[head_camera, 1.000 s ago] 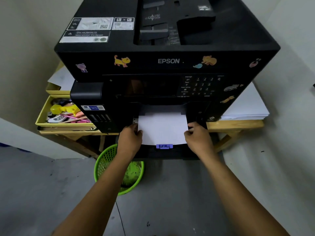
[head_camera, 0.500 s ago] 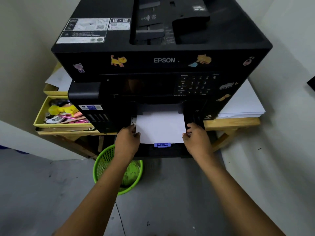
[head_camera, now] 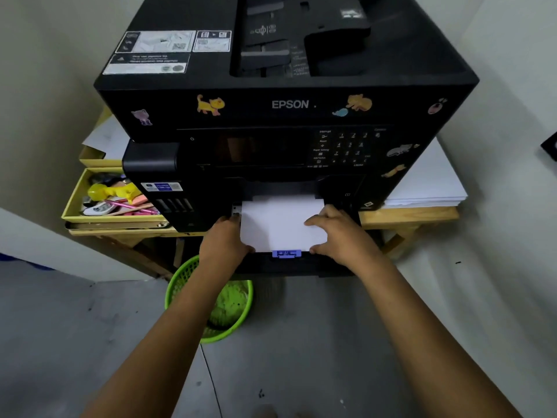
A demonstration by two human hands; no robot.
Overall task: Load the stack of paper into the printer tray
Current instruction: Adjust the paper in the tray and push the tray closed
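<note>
Grey concrete floor point(head_camera: 301, 342) and pale walls frame a cramped corner where we stand looking down at a black Epson printer point(head_camera: 286, 104), dotted with cat stickers, on a wooden table point(head_camera: 407, 214). Its paper tray point(head_camera: 286, 265) is pulled out toward us at the bottom front, with a blue tab point(head_camera: 286, 253) at the middle of its near edge.

The stack of paper point(head_camera: 280, 224) lies in the tray, its far end already under the printer body and its near edge just behind the blue tab. Our left hand point(head_camera: 224, 241) presses against the stack's left edge, fingers curled along it. Our right hand point(head_camera: 339, 233) rests on the right side, fingers flat on the top sheet and thumb at the near corner. Neither hand clamps the stack; both steady and square it.

To finish this step well, we judge the sheets should be nudged flush on both sides, kept flat, and seated against the tab before the tray is pushed in, or a corner may catch.

To the left, a yellow drawer point(head_camera: 72, 206) holds pens and small clutter. To the right, a spare pile of white sheets point(head_camera: 428, 182) sits on the table. A green mesh basket point(head_camera: 211, 309) stands on the floor under our left forearm.
</note>
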